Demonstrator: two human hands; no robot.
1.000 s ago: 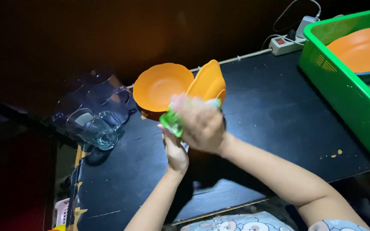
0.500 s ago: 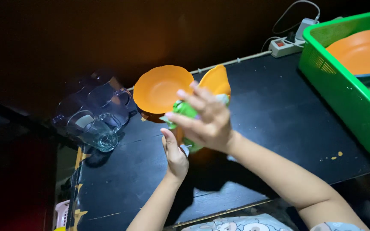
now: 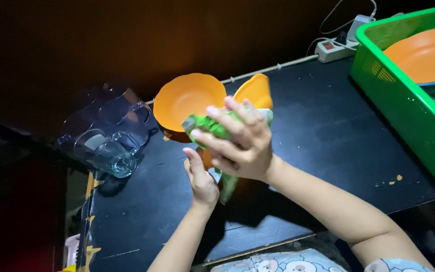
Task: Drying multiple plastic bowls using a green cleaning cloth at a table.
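Closest in, the left hand (image 3: pixel 202 179) is cupped under a small orange bowl (image 3: pixel 207 157), mostly hidden, gripping it from below. Just above, the right hand (image 3: pixel 240 141) has its fingers spread over a green cloth (image 3: pixel 208 126), pressing it onto that bowl. Behind them on the black table (image 3: pixel 328 126) stand two more orange bowls (image 3: pixel 187 100). Glass mugs (image 3: pixel 106 146) sit left; a green basket (image 3: pixel 404 106) sits far right.

Three orange bowls (image 3: pixel 190 100), two glass mugs (image 3: pixel 109 151), one green basket (image 3: pixel 404 100).
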